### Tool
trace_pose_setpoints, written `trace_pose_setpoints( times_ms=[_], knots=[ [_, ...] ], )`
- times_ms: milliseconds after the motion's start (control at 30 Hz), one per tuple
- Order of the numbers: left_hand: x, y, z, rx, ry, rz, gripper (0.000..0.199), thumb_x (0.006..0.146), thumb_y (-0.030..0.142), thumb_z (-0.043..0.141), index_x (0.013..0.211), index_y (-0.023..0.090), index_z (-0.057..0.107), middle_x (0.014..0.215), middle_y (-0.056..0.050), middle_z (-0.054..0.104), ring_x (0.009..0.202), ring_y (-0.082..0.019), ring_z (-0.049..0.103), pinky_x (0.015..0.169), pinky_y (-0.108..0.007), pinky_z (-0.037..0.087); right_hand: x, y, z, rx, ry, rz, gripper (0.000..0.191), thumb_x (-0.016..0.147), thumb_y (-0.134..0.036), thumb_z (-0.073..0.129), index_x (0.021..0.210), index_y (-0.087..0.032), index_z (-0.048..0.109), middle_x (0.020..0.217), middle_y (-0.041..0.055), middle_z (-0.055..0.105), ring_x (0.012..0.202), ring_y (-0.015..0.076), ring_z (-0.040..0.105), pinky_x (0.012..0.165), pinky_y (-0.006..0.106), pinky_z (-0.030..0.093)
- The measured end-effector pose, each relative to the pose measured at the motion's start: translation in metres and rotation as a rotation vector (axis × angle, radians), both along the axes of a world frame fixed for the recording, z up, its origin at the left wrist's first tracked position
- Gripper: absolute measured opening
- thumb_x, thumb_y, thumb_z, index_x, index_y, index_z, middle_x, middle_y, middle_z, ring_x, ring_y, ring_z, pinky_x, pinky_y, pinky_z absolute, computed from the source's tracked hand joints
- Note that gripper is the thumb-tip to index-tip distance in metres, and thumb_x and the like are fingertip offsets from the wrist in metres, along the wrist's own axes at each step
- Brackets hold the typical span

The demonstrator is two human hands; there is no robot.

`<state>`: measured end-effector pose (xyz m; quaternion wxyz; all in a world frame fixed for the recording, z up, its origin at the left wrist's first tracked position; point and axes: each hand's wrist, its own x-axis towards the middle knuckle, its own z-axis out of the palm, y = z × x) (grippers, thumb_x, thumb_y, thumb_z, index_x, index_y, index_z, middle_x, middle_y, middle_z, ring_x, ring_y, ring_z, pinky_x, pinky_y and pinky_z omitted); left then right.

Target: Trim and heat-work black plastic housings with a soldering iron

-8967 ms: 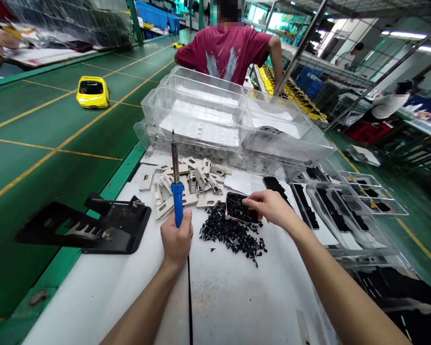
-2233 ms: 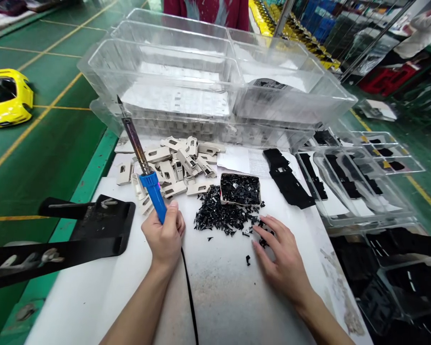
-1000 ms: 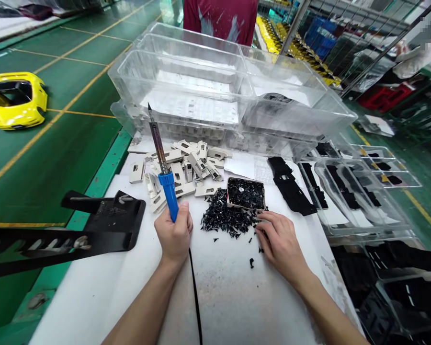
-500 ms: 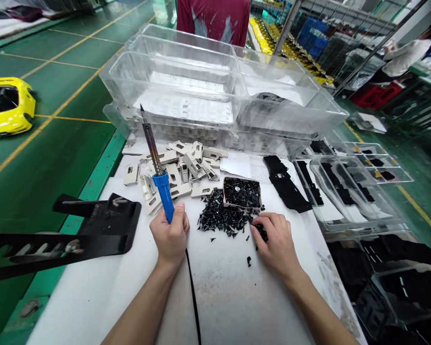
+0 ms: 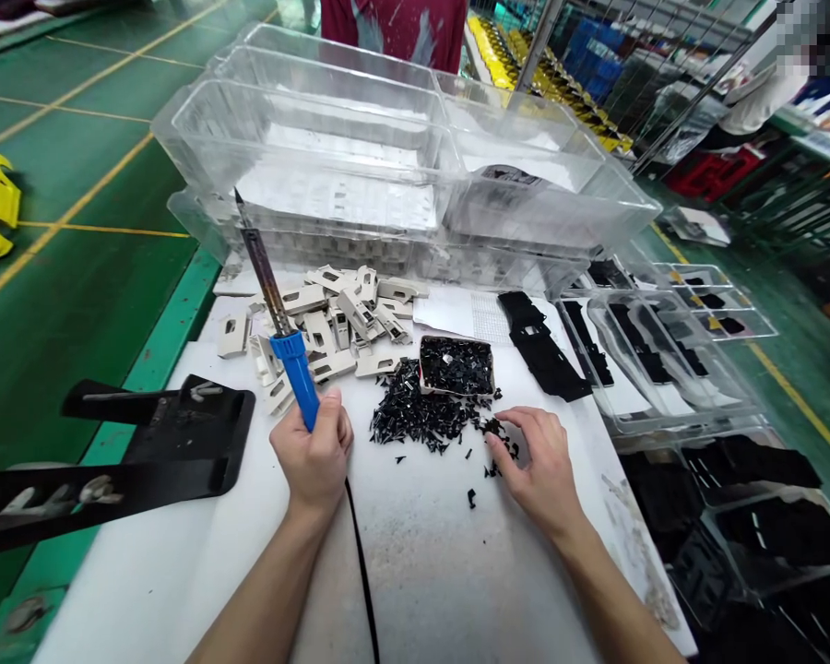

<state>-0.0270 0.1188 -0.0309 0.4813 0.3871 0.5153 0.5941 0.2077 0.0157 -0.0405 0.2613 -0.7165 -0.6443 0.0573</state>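
On the white workbench, the left hand clenches a soldering iron, right hand spread open beside black scraps.

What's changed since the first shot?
The right hand has let go of the small tray and drawn back to the loose black bits beside the pile, fingers spread. The left hand still grips the soldering iron; the white parts stayed put.
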Motion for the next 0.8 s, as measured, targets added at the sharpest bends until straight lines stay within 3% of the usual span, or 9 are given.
trace_pose_setpoints(
  times_ms=[300,533,700,800],
  knots=[
    [0.002,0.000,0.002,0.001,-0.025,-0.002,0.043,0.084,0.024,0.065,0.052,0.022,0.037,0.040,0.010,0.033,0.030,-0.007,0.032,0.029,-0.022,0.022,0.002,-0.003,-0.001,-0.049,-0.016,-0.020,0.011,0.092,-0.029,0.056,0.100,-0.024,0.060,0.102,0.0065,0.061,0.096,0.0258,0.053,0.081,0.041,0.041],
    [0.002,0.000,0.005,0.000,-0.037,0.002,0.043,0.083,0.023,0.066,0.052,0.022,0.036,0.041,0.010,0.033,0.030,-0.007,0.032,0.029,-0.022,0.022,0.001,-0.007,0.007,-0.083,0.005,0.040,0.045,0.083,-0.023,0.053,0.128,-0.022,0.051,0.121,0.0100,0.056,0.110,0.0303,0.049,0.089,0.047,0.039],
    [0.003,0.001,0.007,0.002,-0.045,0.006,0.039,0.083,0.021,0.065,0.055,0.022,0.038,0.041,0.011,0.033,0.030,-0.007,0.032,0.029,-0.022,0.022,0.010,-0.021,0.007,-0.147,-0.064,0.147,0.046,0.088,-0.027,0.054,0.134,-0.023,0.048,0.131,0.0102,0.053,0.121,0.0311,0.046,0.098,0.051,0.035],
    [0.004,0.001,0.007,0.004,-0.051,0.006,0.039,0.083,0.020,0.065,0.055,0.022,0.038,0.041,0.010,0.033,0.030,-0.007,0.031,0.028,-0.022,0.021,0.016,-0.037,0.006,-0.124,-0.022,0.134,0.054,0.094,-0.035,0.052,0.144,-0.023,0.037,0.140,0.0113,0.048,0.129,0.0306,0.041,0.105,0.051,0.033]
  ],
)
